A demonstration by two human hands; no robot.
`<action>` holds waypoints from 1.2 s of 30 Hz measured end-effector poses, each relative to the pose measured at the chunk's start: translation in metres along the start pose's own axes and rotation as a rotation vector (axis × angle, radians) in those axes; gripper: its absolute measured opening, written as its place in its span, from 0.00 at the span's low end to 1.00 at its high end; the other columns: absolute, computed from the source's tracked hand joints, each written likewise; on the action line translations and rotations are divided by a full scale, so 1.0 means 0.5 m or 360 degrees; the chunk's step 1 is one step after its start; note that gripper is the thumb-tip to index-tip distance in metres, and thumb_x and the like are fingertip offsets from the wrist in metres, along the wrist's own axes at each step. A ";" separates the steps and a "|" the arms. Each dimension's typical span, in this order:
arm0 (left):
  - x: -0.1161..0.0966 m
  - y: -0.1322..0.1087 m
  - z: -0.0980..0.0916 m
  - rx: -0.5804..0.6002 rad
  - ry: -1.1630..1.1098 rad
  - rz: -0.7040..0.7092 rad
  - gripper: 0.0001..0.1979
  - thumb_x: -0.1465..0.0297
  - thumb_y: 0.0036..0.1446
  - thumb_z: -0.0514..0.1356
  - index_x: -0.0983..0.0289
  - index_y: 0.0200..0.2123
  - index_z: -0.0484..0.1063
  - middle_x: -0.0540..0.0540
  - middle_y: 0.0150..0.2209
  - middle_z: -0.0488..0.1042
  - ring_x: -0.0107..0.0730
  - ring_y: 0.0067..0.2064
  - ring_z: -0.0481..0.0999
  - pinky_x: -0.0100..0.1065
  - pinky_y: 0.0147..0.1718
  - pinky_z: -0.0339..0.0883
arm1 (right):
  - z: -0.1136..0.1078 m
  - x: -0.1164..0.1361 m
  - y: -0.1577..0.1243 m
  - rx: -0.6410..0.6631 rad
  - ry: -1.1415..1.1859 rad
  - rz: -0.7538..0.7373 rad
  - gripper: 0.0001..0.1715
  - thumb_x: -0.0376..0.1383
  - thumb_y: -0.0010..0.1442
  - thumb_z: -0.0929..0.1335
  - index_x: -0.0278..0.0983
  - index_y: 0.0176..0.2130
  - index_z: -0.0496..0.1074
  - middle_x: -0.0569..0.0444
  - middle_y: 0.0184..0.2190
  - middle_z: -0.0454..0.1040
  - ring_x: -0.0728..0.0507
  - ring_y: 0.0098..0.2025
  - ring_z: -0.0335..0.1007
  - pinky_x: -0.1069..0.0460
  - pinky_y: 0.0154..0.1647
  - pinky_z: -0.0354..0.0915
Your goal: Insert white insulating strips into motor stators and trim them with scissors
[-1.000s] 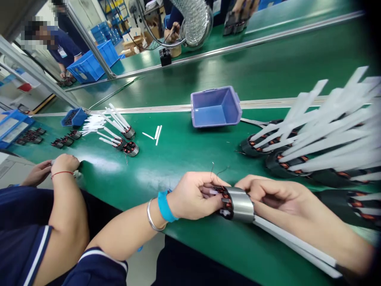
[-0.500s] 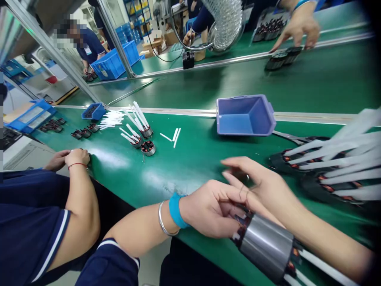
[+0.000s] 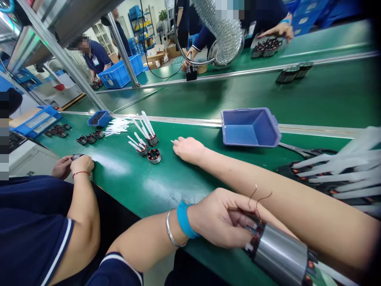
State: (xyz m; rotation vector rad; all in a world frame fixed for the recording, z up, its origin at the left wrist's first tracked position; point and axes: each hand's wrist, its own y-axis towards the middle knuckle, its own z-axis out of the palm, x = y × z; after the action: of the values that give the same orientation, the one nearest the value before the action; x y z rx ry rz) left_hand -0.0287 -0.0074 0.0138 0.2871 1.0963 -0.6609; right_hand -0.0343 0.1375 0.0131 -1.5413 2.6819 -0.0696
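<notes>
My left hand (image 3: 222,217) grips the end of a steel motor stator (image 3: 279,256) with copper windings and thin loose wires sticking up, low at the right over the green table edge. My right arm crosses above it, and my right hand (image 3: 187,149) rests far forward on the table with fingers curled down over the loose white paper strips (image 3: 172,141). What the fingers hold is hidden. Just left of that hand lie small stators (image 3: 154,155), some with white strips standing in them.
An open purple bin (image 3: 250,128) sits behind my right arm. Large stators stuffed with white strips (image 3: 336,171) fill the right side. A seated person's hands (image 3: 74,165) work at the left edge. Small parts and a blue tray (image 3: 99,118) lie far left.
My right hand has left the stator and reached forward-left across the table to the white strips. My left hand keeps its grip on the stator.
</notes>
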 end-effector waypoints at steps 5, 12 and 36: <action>-0.006 -0.002 0.011 -0.0013 -0.0027 0.0085 0.16 0.63 0.40 0.69 0.69 0.29 0.74 0.56 0.30 0.73 0.31 0.34 0.77 0.36 0.42 0.71 | -0.002 0.003 -0.086 0.0074 0.0074 0.0186 0.13 0.40 0.63 0.67 0.32 0.43 0.72 0.49 0.43 0.73 0.44 0.44 0.71 0.44 0.45 0.70; -0.013 0.007 0.016 -0.0212 0.0032 0.0114 0.13 0.80 0.38 0.66 0.69 0.32 0.72 0.50 0.25 0.71 0.20 0.26 0.71 0.22 0.28 0.66 | 0.043 -0.007 -0.252 -0.0159 0.0535 0.0436 0.04 0.31 0.59 0.67 0.34 0.32 0.73 0.50 0.39 0.75 0.44 0.41 0.71 0.48 0.39 0.68; 0.000 0.028 -0.004 -0.0391 0.0388 -0.0132 0.22 0.66 0.45 0.70 0.66 0.41 0.66 0.58 0.33 0.79 0.33 0.32 0.79 0.31 0.33 0.73 | -0.002 -0.033 -0.550 -0.0478 0.2632 0.0865 0.21 0.53 0.41 0.74 0.38 0.24 0.77 0.52 0.21 0.72 0.48 0.22 0.64 0.55 0.20 0.61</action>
State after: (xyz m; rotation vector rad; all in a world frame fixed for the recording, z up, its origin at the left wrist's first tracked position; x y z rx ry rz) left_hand -0.0217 0.0045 0.0115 0.1120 1.4153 -0.5666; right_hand 0.2110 0.0135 0.0314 -0.6043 4.2905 -1.5897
